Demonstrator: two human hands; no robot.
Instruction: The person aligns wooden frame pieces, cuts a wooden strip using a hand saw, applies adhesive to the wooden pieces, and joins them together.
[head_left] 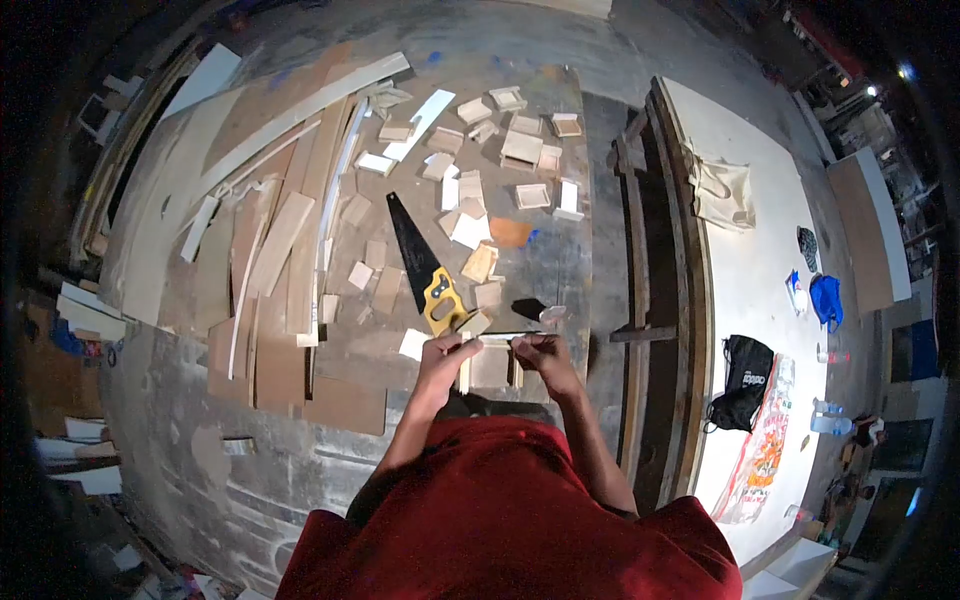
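Observation:
A small wooden box (489, 367) is in front of my body, at the near edge of the work surface. My left hand (441, 368) is closed at its left upper corner, fingers pinched. At the opposite corner my right hand (550, 362) is closed too, thumb and fingertips together. A thin edge runs between the two hands along the box's far side; I cannot tell if it is a separate strip. Just beyond my left hand lies a handsaw (424, 262) with a black blade and yellow handle. A small wood block (474, 323) sits beside that handle.
Several small wooden boxes (521, 150) and offcuts are scattered beyond the saw. Long boards (285, 240) lie in a pile on the left. To the right stands a long pale table (690, 300) with a cloth bag (722, 195), a black drawstring bag (745, 375) and bottles (830, 424).

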